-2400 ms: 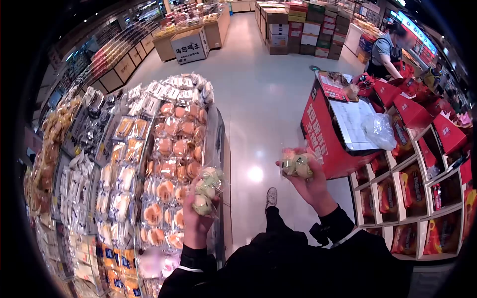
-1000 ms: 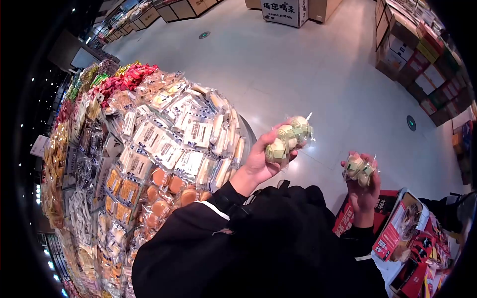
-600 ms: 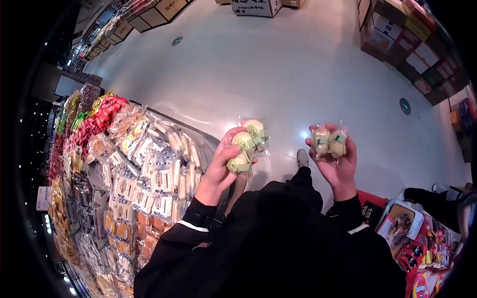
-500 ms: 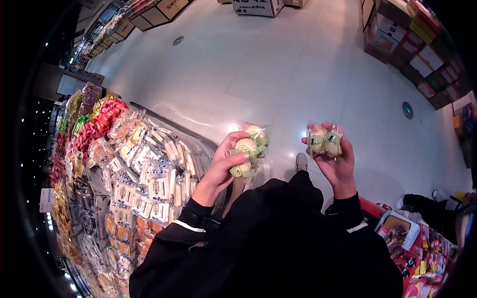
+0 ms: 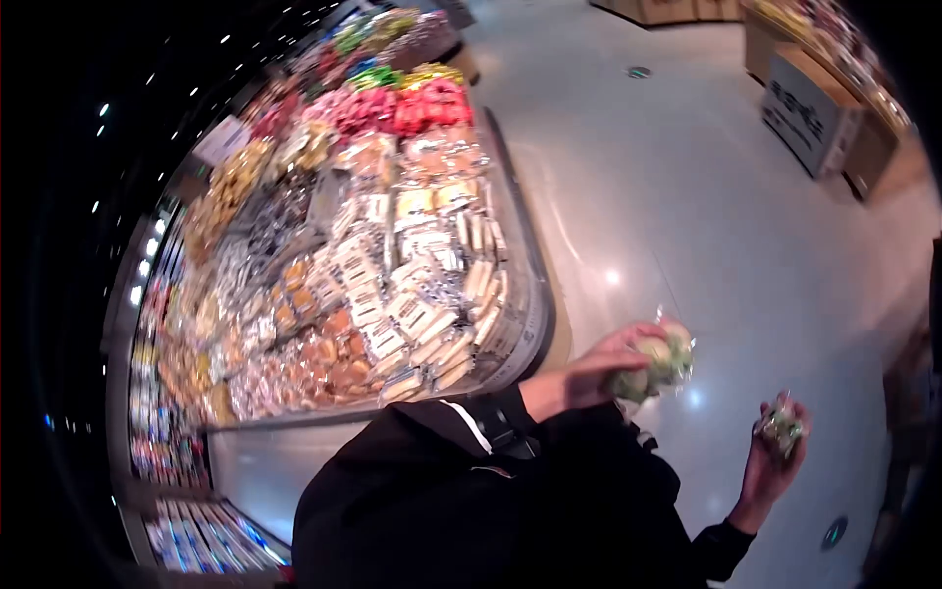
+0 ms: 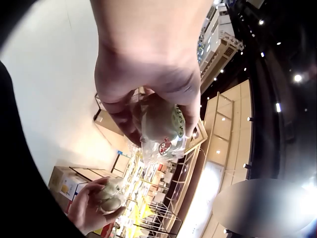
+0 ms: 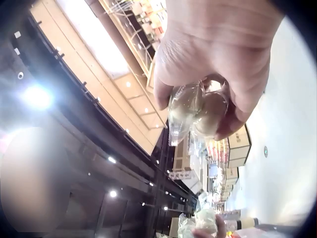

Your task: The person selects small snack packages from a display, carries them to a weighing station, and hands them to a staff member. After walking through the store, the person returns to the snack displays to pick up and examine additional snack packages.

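My left hand [image 5: 597, 371] grips clear plastic packets of round, pale green pastries [image 5: 669, 355] above the floor, to the right of the display. In the left wrist view, fingers and thumb curl around a packet [image 6: 161, 124] with a small red print on its wrap. Farther right and lower in the head view, my right hand [image 5: 773, 469] holds a similar packet of round pastries [image 5: 782, 428]. The right wrist view shows fingers and thumb on both sides of that clear packet [image 7: 198, 111], two rounded pieces inside. The two hands are apart.
A large display [image 5: 412, 285] heaped with wrapped snacks fills the left, its curved clear edge [image 5: 535, 324] beside my left forearm. Shiny floor [image 5: 638, 187] runs along its right. A box with dark lettering [image 5: 807, 113] stands against a wooden counter at the upper right.
The view has swung left, bringing more of the snack display in and taking the red stand out. Both hands keep their packets and now appear farther right and lower.
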